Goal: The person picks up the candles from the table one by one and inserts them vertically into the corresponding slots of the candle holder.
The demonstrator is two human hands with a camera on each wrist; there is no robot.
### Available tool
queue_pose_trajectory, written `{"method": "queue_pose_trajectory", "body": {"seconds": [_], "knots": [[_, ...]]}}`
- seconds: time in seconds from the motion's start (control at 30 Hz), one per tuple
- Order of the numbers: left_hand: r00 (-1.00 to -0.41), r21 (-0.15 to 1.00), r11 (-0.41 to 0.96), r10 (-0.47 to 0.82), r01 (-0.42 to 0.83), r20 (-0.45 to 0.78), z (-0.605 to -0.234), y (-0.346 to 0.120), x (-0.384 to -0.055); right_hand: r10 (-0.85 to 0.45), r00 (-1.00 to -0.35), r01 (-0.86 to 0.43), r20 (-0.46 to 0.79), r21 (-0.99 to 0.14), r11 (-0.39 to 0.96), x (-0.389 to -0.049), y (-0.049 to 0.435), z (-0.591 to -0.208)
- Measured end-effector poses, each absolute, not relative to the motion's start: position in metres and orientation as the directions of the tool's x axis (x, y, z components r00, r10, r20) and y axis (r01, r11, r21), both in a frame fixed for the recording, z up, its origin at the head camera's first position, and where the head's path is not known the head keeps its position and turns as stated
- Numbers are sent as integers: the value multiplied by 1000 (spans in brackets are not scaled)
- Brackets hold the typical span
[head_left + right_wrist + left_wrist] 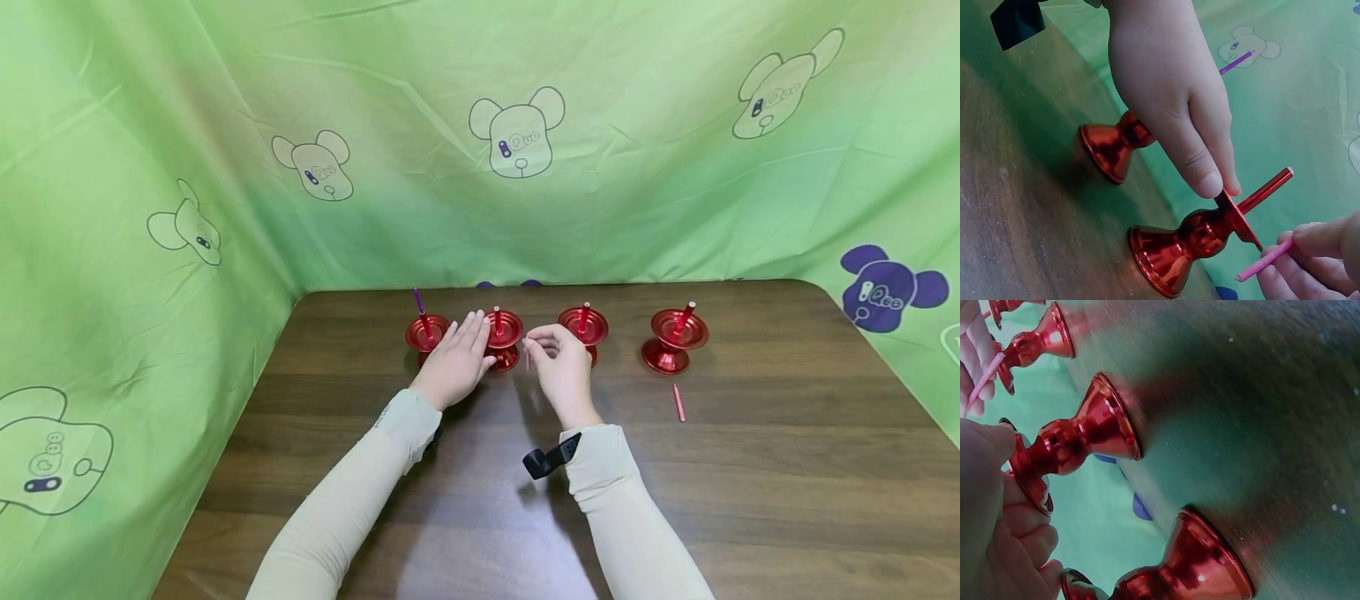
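My left hand (461, 358) holds the dish rim of a shiny red candle holder (504, 358), thumb at the near edge and fingers along the left side. A thin red tube (1266, 190) with a pale tip rises from that dish. Just right of it, my right hand (562, 371) pinches a slim pink candle (1266, 261) between thumb and fingertips, beside the dish. On the far left, behind the left hand, another red holder (423, 333) carries a purple candle (417, 300) in its tube.
Right of the right hand stand a red holder (596, 325), partly hidden by it, and a further one (667, 354) at the right. A loose pink candle (678, 402) lies in front of the latter on the wooden table (787, 467). Green patterned cloth (420, 192) hangs behind.
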State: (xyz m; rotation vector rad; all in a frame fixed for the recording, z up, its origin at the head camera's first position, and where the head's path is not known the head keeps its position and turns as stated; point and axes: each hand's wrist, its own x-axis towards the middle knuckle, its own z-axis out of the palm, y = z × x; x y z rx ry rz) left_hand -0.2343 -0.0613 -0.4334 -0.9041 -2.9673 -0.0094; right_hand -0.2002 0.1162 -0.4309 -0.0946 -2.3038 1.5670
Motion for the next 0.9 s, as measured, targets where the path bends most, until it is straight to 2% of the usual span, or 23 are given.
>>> {"method": "queue_pose_trajectory", "body": {"seconds": [0.63,0.9], "knots": [[-830,-42,831,557,555,44,-431,-60,-233,227,-921,-245,316,-924,293,-209,117,-418],[-831,-43,831,555,554,30,-431,-60,-234,228,-899,-300,374,-905,301,-214,117,-412]]}}
